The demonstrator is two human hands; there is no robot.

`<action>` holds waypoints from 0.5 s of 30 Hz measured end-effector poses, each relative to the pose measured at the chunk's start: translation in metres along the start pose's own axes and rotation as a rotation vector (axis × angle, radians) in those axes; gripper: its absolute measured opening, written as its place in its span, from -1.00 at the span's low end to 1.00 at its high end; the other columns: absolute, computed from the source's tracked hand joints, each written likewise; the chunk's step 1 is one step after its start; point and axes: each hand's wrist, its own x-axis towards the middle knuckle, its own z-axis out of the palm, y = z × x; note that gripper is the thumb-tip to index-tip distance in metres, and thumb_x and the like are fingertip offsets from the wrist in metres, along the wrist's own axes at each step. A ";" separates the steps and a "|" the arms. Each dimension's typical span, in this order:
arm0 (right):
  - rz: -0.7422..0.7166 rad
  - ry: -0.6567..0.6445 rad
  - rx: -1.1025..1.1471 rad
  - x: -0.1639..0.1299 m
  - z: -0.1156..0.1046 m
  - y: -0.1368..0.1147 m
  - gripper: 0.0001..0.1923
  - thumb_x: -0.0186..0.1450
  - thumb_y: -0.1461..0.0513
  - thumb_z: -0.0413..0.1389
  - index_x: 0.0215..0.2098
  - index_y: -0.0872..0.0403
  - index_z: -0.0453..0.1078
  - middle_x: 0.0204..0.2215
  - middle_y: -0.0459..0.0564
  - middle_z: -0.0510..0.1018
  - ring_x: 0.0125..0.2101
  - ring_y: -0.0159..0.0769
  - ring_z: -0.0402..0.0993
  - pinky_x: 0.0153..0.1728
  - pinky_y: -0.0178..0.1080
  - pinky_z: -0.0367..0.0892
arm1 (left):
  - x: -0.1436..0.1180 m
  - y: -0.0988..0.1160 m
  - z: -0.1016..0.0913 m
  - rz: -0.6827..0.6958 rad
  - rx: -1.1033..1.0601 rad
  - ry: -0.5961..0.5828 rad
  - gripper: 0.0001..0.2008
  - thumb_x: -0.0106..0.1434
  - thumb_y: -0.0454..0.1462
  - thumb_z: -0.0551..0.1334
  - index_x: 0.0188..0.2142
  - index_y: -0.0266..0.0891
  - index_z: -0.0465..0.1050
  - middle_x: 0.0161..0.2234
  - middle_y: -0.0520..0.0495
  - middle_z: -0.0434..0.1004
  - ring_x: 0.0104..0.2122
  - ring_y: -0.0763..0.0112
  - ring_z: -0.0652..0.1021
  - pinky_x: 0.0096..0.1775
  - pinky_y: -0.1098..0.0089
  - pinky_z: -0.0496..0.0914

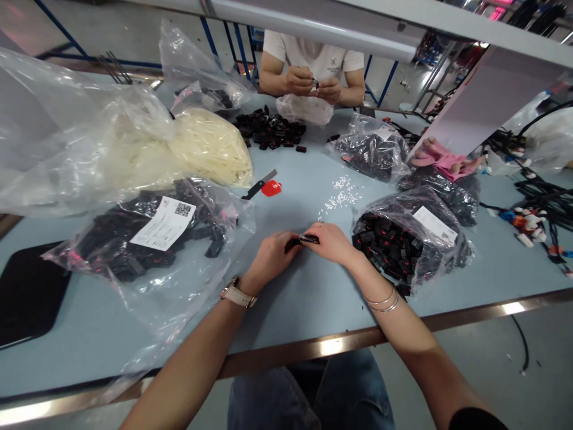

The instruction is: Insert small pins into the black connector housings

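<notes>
Over the middle of the table, my left hand (272, 258) and my right hand (332, 243) meet, fingers closed on a small black plastic connector (308, 239). Its details are partly covered by my fingertips. Just beyond the right hand lies a scatter of tiny white pieces (342, 194). Right of that hand, an opened clear bag (441, 254) spills black connectors with orange-red parts (387, 245). Farther forward, a black-handled knife (259, 185) with a bare blade lies beside a red piece (271, 189).
Left stand a labelled bag of black parts (152, 239), a large bag of cream-coloured strips (210, 146) and a dark tray-like slab (29, 292). Opposite, a co-worker's hands (313, 86) work above a pile of black connectors (271, 128). Pink gloves (443, 158) and cables (546, 197) lie right.
</notes>
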 end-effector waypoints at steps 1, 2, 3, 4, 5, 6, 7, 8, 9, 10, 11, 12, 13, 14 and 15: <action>0.006 -0.001 -0.021 0.000 0.001 -0.002 -0.81 0.27 0.22 0.07 -0.24 0.09 0.51 -0.35 0.03 0.53 -0.37 -0.30 0.40 -0.37 -0.29 0.13 | 0.000 0.000 0.000 0.000 0.004 0.001 -0.90 0.21 -0.30 0.16 -0.28 -0.23 0.44 -0.34 -0.06 0.56 -0.34 0.31 0.54 -0.27 0.34 0.40; 0.012 0.000 -0.034 0.000 0.001 -0.003 -0.81 0.26 0.22 0.07 -0.25 0.09 0.50 -0.35 0.04 0.53 -0.37 -0.30 0.40 -0.37 -0.29 0.13 | 0.000 0.000 0.001 0.001 0.009 0.001 -0.90 0.21 -0.30 0.16 -0.30 -0.22 0.43 -0.35 -0.05 0.56 -0.34 0.31 0.54 -0.28 0.34 0.40; 0.020 0.003 -0.040 -0.001 0.002 -0.004 -0.81 0.25 0.23 0.07 -0.25 0.09 0.50 -0.34 0.04 0.53 -0.37 -0.29 0.40 -0.37 -0.29 0.14 | 0.000 0.000 0.001 0.001 0.012 0.000 -0.91 0.20 -0.31 0.16 -0.30 -0.22 0.43 -0.36 -0.05 0.56 -0.34 0.31 0.54 -0.28 0.35 0.40; 0.026 0.011 -0.037 -0.001 0.002 -0.005 -0.81 0.23 0.24 0.07 -0.25 0.10 0.49 -0.34 0.05 0.53 -0.36 -0.29 0.39 -0.36 -0.29 0.14 | 0.000 -0.001 0.001 0.004 0.012 -0.001 -0.91 0.20 -0.33 0.16 -0.31 -0.22 0.43 -0.36 -0.05 0.56 -0.34 0.31 0.54 -0.29 0.35 0.40; 0.033 0.025 -0.025 -0.001 0.003 -0.006 -0.82 0.20 0.25 0.08 -0.27 0.10 0.48 -0.35 0.04 0.53 -0.37 -0.30 0.38 -0.36 -0.29 0.15 | 0.000 -0.001 0.001 0.007 0.010 -0.002 -0.90 0.19 -0.34 0.15 -0.30 -0.22 0.43 -0.35 -0.05 0.56 -0.33 0.31 0.54 -0.28 0.35 0.40; 0.039 0.040 -0.003 -0.001 0.003 -0.006 -0.83 0.17 0.26 0.08 -0.29 0.11 0.48 -0.37 0.03 0.52 -0.38 -0.31 0.37 -0.36 -0.29 0.15 | 0.000 -0.001 0.002 0.011 0.007 0.000 -0.89 0.19 -0.35 0.15 -0.29 -0.22 0.43 -0.34 -0.05 0.56 -0.33 0.31 0.54 -0.27 0.35 0.40; 0.048 0.061 0.031 -0.001 0.003 -0.006 -0.85 0.15 0.27 0.08 -0.32 0.11 0.46 -0.40 0.01 0.51 -0.41 -0.33 0.35 -0.37 -0.30 0.15 | 0.000 -0.002 0.002 0.014 0.004 0.003 -0.88 0.19 -0.35 0.15 -0.28 -0.22 0.43 -0.33 -0.06 0.56 -0.32 0.31 0.54 -0.26 0.35 0.40; 0.062 0.086 0.076 -0.001 0.003 -0.006 -0.86 0.13 0.27 0.08 -0.36 0.12 0.45 -0.44 -0.02 0.49 -0.44 -0.36 0.32 -0.39 -0.31 0.15 | 0.000 -0.002 0.003 0.017 0.001 0.006 -0.87 0.19 -0.34 0.15 -0.26 -0.21 0.44 -0.31 -0.06 0.56 -0.30 0.31 0.54 -0.25 0.34 0.41; 0.078 0.113 0.131 0.000 0.003 -0.006 -0.88 0.12 0.28 0.07 -0.40 0.12 0.43 -0.49 -0.06 0.46 -0.48 -0.39 0.29 -0.41 -0.33 0.14 | -0.001 -0.003 0.003 0.020 0.000 0.007 -0.86 0.20 -0.34 0.14 -0.25 -0.21 0.44 -0.30 -0.06 0.57 -0.29 0.30 0.54 -0.24 0.33 0.41; 0.092 0.137 0.189 0.000 0.003 -0.005 -0.90 0.11 0.28 0.06 -0.43 0.11 0.41 -0.53 -0.09 0.43 -0.51 -0.42 0.25 -0.43 -0.35 0.14 | -0.001 -0.003 0.004 0.022 0.001 0.007 -0.85 0.20 -0.33 0.14 -0.24 -0.21 0.44 -0.29 -0.06 0.57 -0.28 0.30 0.54 -0.23 0.32 0.41; 0.106 0.158 0.243 0.000 0.004 -0.004 -0.91 0.10 0.28 0.06 -0.46 0.11 0.40 -0.57 -0.13 0.40 -0.54 -0.45 0.22 -0.45 -0.36 0.13 | -0.001 -0.004 0.005 0.023 0.004 0.007 -0.85 0.21 -0.33 0.14 -0.24 -0.20 0.44 -0.28 -0.07 0.57 -0.28 0.30 0.54 -0.23 0.32 0.41; 0.116 0.172 0.288 0.000 0.004 -0.003 -0.92 0.09 0.29 0.06 -0.48 0.11 0.38 -0.59 -0.15 0.37 -0.55 -0.47 0.20 -0.46 -0.37 0.12 | -0.001 -0.004 0.005 0.024 0.006 0.007 -0.85 0.21 -0.32 0.14 -0.23 -0.20 0.44 -0.28 -0.07 0.57 -0.28 0.30 0.54 -0.23 0.32 0.41; 0.120 0.177 0.324 0.000 0.005 -0.002 -0.93 0.07 0.29 0.06 -0.50 0.12 0.38 -0.61 -0.17 0.36 -0.56 -0.48 0.18 -0.46 -0.38 0.12 | -0.001 -0.005 0.005 0.025 0.008 0.008 -0.85 0.21 -0.32 0.14 -0.23 -0.20 0.44 -0.27 -0.07 0.56 -0.28 0.30 0.54 -0.23 0.32 0.41; 0.118 0.175 0.352 0.000 0.005 0.000 -0.94 0.06 0.30 0.07 -0.51 0.12 0.38 -0.61 -0.19 0.35 -0.57 -0.49 0.18 -0.47 -0.39 0.12 | -0.001 -0.005 0.006 0.025 0.010 0.009 -0.85 0.21 -0.32 0.15 -0.23 -0.20 0.44 -0.27 -0.07 0.56 -0.28 0.31 0.54 -0.23 0.32 0.41; 0.115 0.167 0.375 0.000 0.006 0.001 -0.94 0.04 0.30 0.07 -0.51 0.12 0.39 -0.61 -0.19 0.35 -0.57 -0.49 0.18 -0.47 -0.39 0.12 | -0.001 -0.005 0.006 0.026 0.011 0.009 -0.86 0.21 -0.31 0.15 -0.23 -0.20 0.44 -0.28 -0.07 0.56 -0.29 0.31 0.54 -0.23 0.33 0.41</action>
